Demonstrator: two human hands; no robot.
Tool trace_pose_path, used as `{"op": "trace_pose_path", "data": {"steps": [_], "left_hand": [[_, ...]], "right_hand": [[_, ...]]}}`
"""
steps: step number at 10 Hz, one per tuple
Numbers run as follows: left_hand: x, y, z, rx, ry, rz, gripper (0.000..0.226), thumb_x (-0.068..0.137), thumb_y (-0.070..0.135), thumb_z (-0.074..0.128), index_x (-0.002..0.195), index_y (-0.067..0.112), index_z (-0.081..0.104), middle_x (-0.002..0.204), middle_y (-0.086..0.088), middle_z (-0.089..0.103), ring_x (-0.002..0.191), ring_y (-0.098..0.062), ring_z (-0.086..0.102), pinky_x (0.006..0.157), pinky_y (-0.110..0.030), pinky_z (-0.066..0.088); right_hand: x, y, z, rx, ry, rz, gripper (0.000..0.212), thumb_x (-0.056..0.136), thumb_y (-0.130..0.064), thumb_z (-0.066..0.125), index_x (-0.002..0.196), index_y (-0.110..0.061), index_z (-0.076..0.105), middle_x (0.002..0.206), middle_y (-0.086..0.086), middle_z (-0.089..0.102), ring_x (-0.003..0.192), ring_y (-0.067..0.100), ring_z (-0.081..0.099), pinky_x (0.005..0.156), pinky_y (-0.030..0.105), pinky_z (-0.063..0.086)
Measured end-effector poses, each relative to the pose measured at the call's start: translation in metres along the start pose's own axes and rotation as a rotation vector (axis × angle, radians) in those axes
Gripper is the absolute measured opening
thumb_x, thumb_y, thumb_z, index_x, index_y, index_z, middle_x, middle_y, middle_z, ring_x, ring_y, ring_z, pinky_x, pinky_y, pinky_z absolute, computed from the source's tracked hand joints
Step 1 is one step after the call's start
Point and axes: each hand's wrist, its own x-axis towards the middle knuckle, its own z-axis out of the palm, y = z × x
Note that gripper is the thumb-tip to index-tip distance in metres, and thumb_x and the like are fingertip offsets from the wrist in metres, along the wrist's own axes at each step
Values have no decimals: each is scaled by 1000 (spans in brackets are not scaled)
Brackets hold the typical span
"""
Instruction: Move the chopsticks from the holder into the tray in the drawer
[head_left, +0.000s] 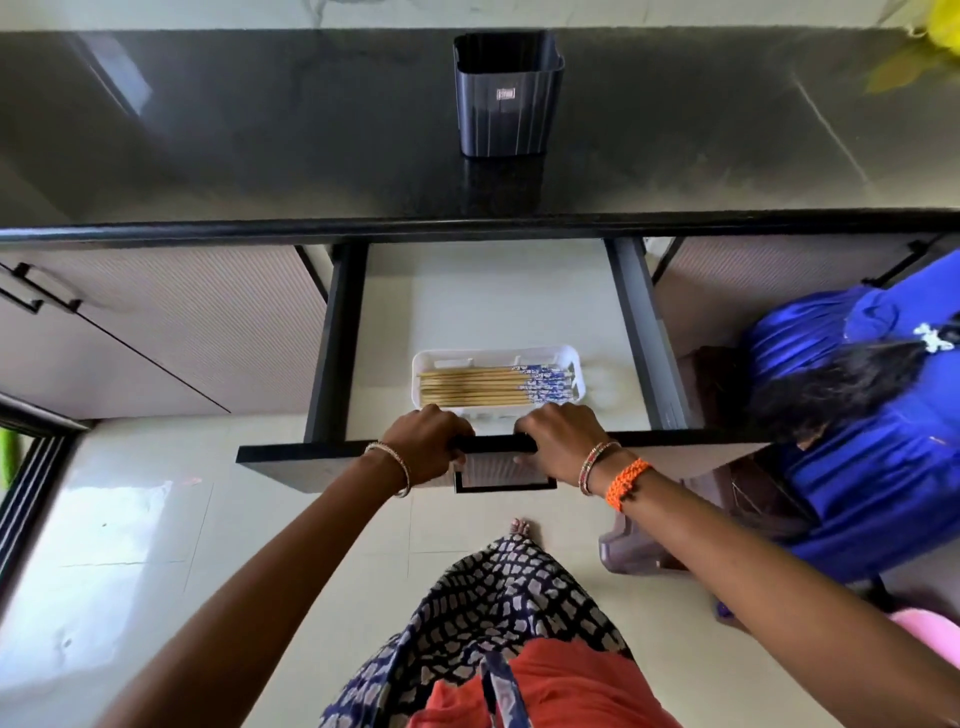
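Note:
Several wooden chopsticks (483, 387) with blue-patterned ends lie side by side in a white tray (423, 364) near the front of the open drawer (488, 296). The dark ribbed holder (509, 96) stands upright on the black countertop, and I see nothing sticking out of it. My left hand (428, 444) and my right hand (563, 441) both grip the black handle (496, 444) on the drawer's front panel, fingers curled over its top bar, left hand on the left end and right hand on the right end.
A glossy black countertop (260, 145) runs above the drawer. Closed cabinet doors (171, 338) flank it. At the right a person in a blue dress (872, 415) crouches close to the drawer beside a brown plastic stool (670, 551). Pale tiled floor lies below.

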Motion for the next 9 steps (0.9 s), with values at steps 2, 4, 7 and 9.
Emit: {"op": "trace_pose_path", "data": {"steps": [2,4,7,9], "left_hand": [[80,-28,-30,-68,118,-31,52,78,7,64,127,21,52,141,-7,49,123,-33,51,98,-43,47],[151,-42,-81,145,283,-74,93,79,14,66,148,26,5,159,-8,0,147,-28,2,118,-45,15],[218,-65,-114,286,438,-226,86,79,21,65,148,17,12,156,-8,20,144,-30,18,113,-51,20],[210,-66,-129,119,508,-134,73,77,26,58,144,18,27,152,-5,31,141,-25,28,111,-44,23]], "right_hand": [[77,52,-14,-99,147,104,93,75,-62,60,147,-16,22,145,12,36,130,32,40,103,46,34],[160,89,-50,-176,265,84,114,69,-64,64,152,-16,3,159,17,6,146,35,14,115,58,4],[252,115,-71,-424,557,109,54,60,-35,82,99,-13,54,95,5,60,86,23,52,75,38,49],[249,106,-80,-283,558,78,53,58,-47,77,92,-13,54,92,7,58,86,27,53,76,42,46]]}}
